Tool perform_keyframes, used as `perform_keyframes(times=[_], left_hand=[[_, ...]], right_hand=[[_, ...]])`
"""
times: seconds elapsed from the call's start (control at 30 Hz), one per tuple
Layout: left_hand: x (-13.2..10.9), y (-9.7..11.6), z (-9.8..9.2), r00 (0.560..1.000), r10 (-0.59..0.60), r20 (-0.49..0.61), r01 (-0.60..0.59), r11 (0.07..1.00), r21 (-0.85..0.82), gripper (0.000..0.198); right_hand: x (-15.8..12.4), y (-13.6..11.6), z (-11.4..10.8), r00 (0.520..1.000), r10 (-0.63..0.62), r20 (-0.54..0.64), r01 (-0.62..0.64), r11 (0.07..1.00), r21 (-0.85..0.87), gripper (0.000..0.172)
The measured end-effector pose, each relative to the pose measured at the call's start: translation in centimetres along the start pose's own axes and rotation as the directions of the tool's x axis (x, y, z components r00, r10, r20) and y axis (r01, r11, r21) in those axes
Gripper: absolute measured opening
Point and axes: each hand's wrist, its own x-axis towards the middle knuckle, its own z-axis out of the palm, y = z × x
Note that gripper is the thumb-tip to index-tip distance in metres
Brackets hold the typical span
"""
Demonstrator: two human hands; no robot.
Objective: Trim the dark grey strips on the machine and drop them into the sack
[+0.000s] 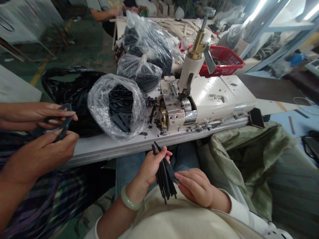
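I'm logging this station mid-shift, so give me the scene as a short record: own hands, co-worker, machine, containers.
Left hand: grips a bundle of dark strips
Right hand: thumb and fingertips pinch one wider strip at the bundle's side
Co-worker's hands: at the left, holding dark material
Machine: on the bench, dark scraps around it
Open clear bag: left of the machine, dark strips inside
Red basket: behind the machine
Green sack: at the right, below the bench edge
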Motion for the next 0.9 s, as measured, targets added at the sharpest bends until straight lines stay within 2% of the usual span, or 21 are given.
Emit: perform_keyframes(times=[0.03, 0.07, 0.1, 0.13, 0.17, 0.2, 0.23, 0.27, 0.33, 0.4, 0.47, 0.57, 0.63, 0.7, 0.8, 0.9], left_hand=[[0.0, -0.1, 0.0, 1.0, 0.009, -0.001, -0.009, 1.0, 0.021, 0.029], [0.0, -0.1, 0.0, 1.0, 0.014, 0.007, -0.014, 0.999, 0.028, 0.028], [-0.1, -0.1, 0.0, 1.0, 0.014, 0.026, -0.014, 1.0, 0.019, 0.026], [-0.3, -0.1, 0.0, 0.999, 0.014, 0.052, -0.014, 1.0, -0.006, 0.024], [-0.4, -0.1, -0.1, 0.996, 0.021, 0.081, -0.017, 0.999, -0.04, 0.022], [-0.6, 0.0, -0.1, 0.993, 0.035, 0.11, -0.026, 0.997, -0.077, 0.019], [-0.8, 0.2, -0.2, 0.989, 0.056, 0.135, -0.042, 0.993, -0.109, 0.017], [-0.9, 0.3, -0.2, 0.985, 0.081, 0.155, -0.06, 0.989, -0.132, 0.017], [-1.2, 0.6, -0.2, 0.975, 0.131, 0.18, -0.102, 0.981, -0.163, 0.023], [-1.4, 0.8, -0.1, 0.969, 0.17, 0.181, -0.14, 0.976, -0.169, 0.03], [-1.3, 0.8, 0.0, 0.968, 0.192, 0.164, -0.167, 0.974, -0.15, 0.032], [-1.0, 0.5, 0.4, 0.969, 0.2, 0.144, -0.183, 0.975, -0.123, 0.032], [-0.7, 0.2, 0.5, 0.971, 0.214, 0.106, -0.203, 0.973, -0.113, 0.024], [-0.5, 0.2, 0.6, 0.972, 0.231, 0.048, -0.225, 0.968, -0.109, 0.014], [-0.3, 0.5, 0.5, 0.976, 0.218, -0.001, -0.217, 0.969, -0.116, 0.017], [-0.4, 0.9, 0.2, 0.982, 0.19, -0.005, -0.189, 0.975, -0.121, 0.02]], right_hand=[[-0.2, 0.0, 0.2, 0.995, 0.09, -0.044, -0.089, 0.996, 0.026, 0.033], [-0.2, 0.0, 0.4, 0.967, 0.229, -0.107, -0.22, 0.971, 0.092, 0.027], [-0.2, 0.2, 0.7, 0.897, 0.405, -0.176, -0.368, 0.906, 0.208, 0.021], [0.0, 0.5, 0.9, 0.778, 0.587, -0.225, -0.489, 0.79, 0.369, 0.014], [0.2, 0.9, 1.2, 0.631, 0.741, -0.231, -0.546, 0.635, 0.546, 0.008], [0.6, 1.3, 1.4, 0.492, 0.85, -0.187, -0.536, 0.465, 0.705, 0.005], [1.0, 1.7, 1.5, 0.385, 0.916, -0.115, -0.484, 0.306, 0.819, 0.01], [1.4, 2.0, 1.6, 0.32, 0.947, -0.034, -0.426, 0.175, 0.887, 0.015], [2.0, 2.5, 1.7, 0.247, 0.964, 0.096, -0.353, -0.003, 0.936, 0.02], [2.3, 2.6, 1.7, 0.199, 0.966, 0.162, -0.32, -0.093, 0.943, 0.023], [2.3, 2.4, 1.7, 0.169, 0.966, 0.197, -0.296, -0.142, 0.945, 0.024], [2.3, 2.1, 1.8, 0.148, 0.958, 0.247, -0.264, -0.202, 0.943, 0.024], [2.1, 1.8, 1.9, 0.148, 0.951, 0.272, -0.253, -0.23, 0.94, 0.022], [1.9, 1.7, 2.0, 0.163, 0.94, 0.3, -0.26, -0.252, 0.932, 0.021], [1.2, 2.1, 2.0, 0.219, 0.901, 0.374, -0.3, -0.303, 0.904, 0.021], [0.7, 3.5, 1.4, 0.267, 0.853, 0.449, -0.364, -0.342, 0.866, 0.037]])
